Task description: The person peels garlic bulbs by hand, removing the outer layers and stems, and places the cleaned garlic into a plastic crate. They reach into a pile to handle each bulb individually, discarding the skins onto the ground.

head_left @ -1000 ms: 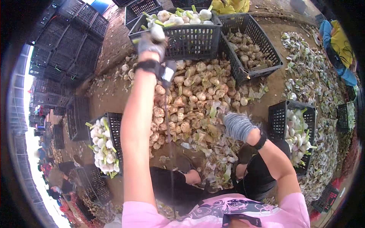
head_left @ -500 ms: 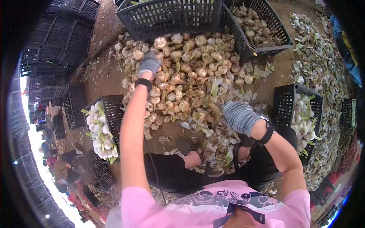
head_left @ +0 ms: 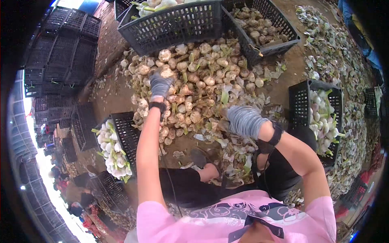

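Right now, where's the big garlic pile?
In the head view, the pile is in the upper middle, just below two black crates. The left hand is at its left part; the right hand is by its lower right edge.

Brown floor lies exposed at nine o'clock; pale litter covers it from two to four. Black crates stand stacked at ten. At eight, white light glares beside dark, gridded panelling.
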The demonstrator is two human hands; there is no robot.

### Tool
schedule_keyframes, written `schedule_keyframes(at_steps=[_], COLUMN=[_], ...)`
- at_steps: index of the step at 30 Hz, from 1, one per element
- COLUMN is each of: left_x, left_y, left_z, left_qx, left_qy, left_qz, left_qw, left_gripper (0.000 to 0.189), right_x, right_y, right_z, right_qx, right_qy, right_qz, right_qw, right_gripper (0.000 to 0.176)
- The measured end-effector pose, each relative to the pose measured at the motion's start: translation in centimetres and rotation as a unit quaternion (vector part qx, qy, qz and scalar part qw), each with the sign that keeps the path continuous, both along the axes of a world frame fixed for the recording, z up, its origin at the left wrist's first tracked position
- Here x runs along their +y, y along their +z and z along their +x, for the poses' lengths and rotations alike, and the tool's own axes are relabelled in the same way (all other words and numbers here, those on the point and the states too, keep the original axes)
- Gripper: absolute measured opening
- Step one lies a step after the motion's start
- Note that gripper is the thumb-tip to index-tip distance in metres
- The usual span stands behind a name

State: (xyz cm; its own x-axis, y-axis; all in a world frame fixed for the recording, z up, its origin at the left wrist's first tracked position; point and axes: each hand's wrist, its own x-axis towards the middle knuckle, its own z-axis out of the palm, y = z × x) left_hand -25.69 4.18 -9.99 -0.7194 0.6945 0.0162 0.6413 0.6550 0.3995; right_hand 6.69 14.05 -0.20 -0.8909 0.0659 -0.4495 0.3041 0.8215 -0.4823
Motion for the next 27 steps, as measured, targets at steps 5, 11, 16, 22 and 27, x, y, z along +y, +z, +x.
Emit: schedule_keyframes(at_steps=[5,11,16,22,27], left_x=[0.0,-0.9,-1.1,-1.6,-1.8], left_y=[9.7,12.9,11.7,11.2,11.7], left_z=[10.8,20.4,21.2,21.6,21.5], left_qx=[-0.583,-0.603,-0.461,-0.473,-0.495], left_qy=[0.016,-0.071,-0.112,-0.115,-0.116], left_qz=[0.452,0.430,0.430,0.466,0.465], left_qw=[0.674,0.668,0.768,0.739,0.725], left_gripper=[0.047,0.066,0.069,0.067,0.066], right_x=[0.0,0.8,0.8,2.5,3.0], right_y=[-1.2,1.5,1.9,-0.2,0.1], right_z=[-0.9,-1.0,-0.4,-0.7,-0.1], right_qx=[0.198,0.236,0.240,0.314,0.286], right_qy=[-0.250,-0.386,-0.400,-0.347,-0.288], right_qz=[-0.426,-0.589,-0.556,-0.405,-0.400], right_qw=[0.847,0.669,0.688,0.786,0.822], right_gripper=[0.040,0.040,0.037,0.032,0.029])
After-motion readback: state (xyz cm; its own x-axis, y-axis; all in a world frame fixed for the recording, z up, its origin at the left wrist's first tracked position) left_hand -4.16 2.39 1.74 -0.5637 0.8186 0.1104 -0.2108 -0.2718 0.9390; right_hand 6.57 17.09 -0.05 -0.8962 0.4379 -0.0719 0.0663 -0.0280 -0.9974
